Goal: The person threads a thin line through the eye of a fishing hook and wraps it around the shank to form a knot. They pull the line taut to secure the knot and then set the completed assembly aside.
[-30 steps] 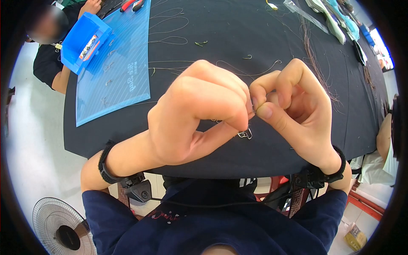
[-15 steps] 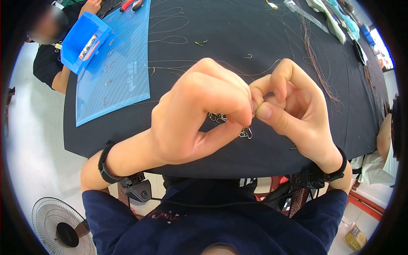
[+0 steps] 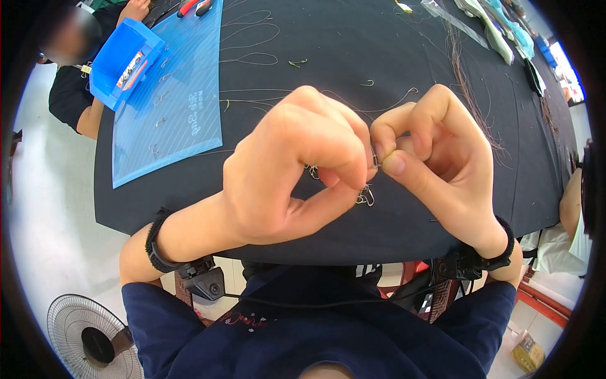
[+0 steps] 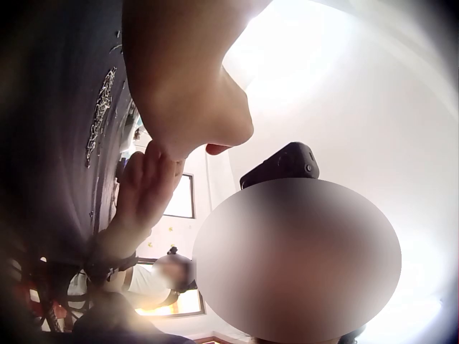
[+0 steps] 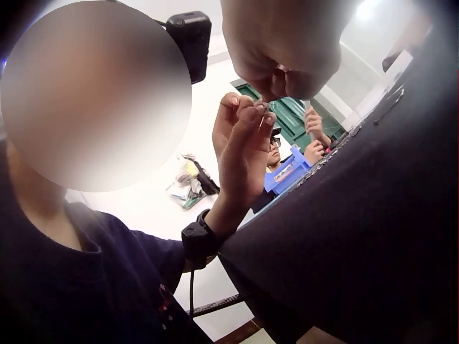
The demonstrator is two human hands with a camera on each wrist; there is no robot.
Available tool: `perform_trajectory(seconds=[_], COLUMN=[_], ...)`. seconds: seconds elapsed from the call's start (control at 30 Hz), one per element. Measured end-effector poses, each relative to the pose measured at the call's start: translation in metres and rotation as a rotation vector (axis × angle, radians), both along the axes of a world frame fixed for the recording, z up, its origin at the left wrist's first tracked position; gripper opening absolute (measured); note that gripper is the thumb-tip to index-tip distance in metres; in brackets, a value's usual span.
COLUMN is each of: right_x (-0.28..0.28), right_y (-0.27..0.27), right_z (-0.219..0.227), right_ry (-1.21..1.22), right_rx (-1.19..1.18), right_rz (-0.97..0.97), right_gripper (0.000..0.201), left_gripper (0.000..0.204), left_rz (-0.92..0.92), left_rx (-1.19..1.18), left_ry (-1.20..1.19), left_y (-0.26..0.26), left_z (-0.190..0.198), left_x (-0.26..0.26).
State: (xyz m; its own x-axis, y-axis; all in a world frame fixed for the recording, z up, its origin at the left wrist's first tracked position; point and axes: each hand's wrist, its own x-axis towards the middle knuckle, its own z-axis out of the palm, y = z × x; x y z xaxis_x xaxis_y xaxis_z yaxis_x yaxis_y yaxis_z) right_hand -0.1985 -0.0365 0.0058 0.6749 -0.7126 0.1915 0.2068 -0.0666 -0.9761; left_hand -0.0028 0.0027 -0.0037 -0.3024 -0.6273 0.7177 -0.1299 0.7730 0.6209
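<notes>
Both hands meet fingertip to fingertip above the black table. My left hand (image 3: 290,170) is curled, its thumb and forefinger pinching a small fishhook (image 3: 376,160) mostly hidden by the fingers. From the other side my right hand (image 3: 445,155) pinches thin fishing line at the same spot, thumb against forefinger, the other fingers bent. In the right wrist view the left fingertips touch the right fingers. A small pile of loose fishhooks (image 3: 365,197) lies on the cloth below the hands, partly covered by the left hand. Another hook (image 3: 413,90) with line lies beyond them.
A blue clear-topped bag (image 3: 196,107) with hooks in a row lies left, a blue bin (image 3: 123,63) on it. Looped lines (image 3: 252,60) spread beside the bag. Red-handled pliers (image 3: 196,6) are at the far edge. A bundle of line (image 3: 464,82) lies right. Another person sits far left.
The hands stay together over the hooks with only small finger shifts. The right fingers lowered slightly, then rose again; a bit of the metal shows between the fingertips now.
</notes>
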Motion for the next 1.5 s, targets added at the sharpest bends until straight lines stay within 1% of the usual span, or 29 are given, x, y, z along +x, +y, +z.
perform_trajectory(seconds=[0.07, 0.13, 0.23, 0.37, 0.43, 0.57, 0.67, 1.0, 1.17, 1.4, 1.5], right_x=[-0.004, -0.005, -0.006, -0.008, -0.007, -0.006, -0.007, -0.007, -0.007, -0.008, -0.008], right_y=[-0.002, -0.002, -0.001, -0.005, -0.007, -0.008, -0.007, -0.010, -0.009, -0.009, -0.008], right_z=[0.002, 0.004, 0.009, 0.010, 0.008, 0.007, 0.008, 0.006, 0.006, 0.007, 0.008], right_ry=[0.081, 0.117, 0.113, 0.105, 0.091, 0.081, 0.094, 0.075, 0.084, 0.090, 0.098], right_rx=[-0.158, -0.267, -0.398, -0.617, -0.662, -0.707, -0.728, -0.812, -0.815, -0.812, -0.806], right_rz=[-0.029, -0.042, -0.023, 0.033, 0.047, 0.058, 0.066, 0.049, 0.033, 0.036, 0.032], right_gripper=[0.024, 0.023, 0.022, 0.023, 0.024, 0.023, 0.023, 0.021, 0.020, 0.021, 0.021], left_gripper=[0.045, 0.045, 0.046, 0.048, 0.049, 0.052, 0.052, 0.049, 0.047, 0.044, 0.044], left_rz=[-0.032, -0.062, -0.063, 0.000, 0.007, -0.034, -0.053, -0.013, -0.056, 0.004, 0.013], left_rx=[0.006, 0.042, 0.075, -0.061, -0.061, 0.007, 0.012, -0.038, -0.059, -0.019, 0.035], left_ry=[0.017, 0.034, 0.024, -0.073, -0.041, 0.058, 0.132, 0.060, -0.051, 0.033, 0.095], left_y=[0.000, 0.002, 0.004, -0.005, -0.004, -0.003, -0.004, -0.002, -0.005, -0.001, 0.001], left_z=[-0.001, -0.001, -0.002, 0.003, 0.001, -0.004, -0.006, 0.000, 0.005, 0.001, -0.003], left_x=[-0.002, -0.002, 0.001, 0.006, 0.004, -0.001, -0.005, 0.001, 0.007, 0.004, 0.001])
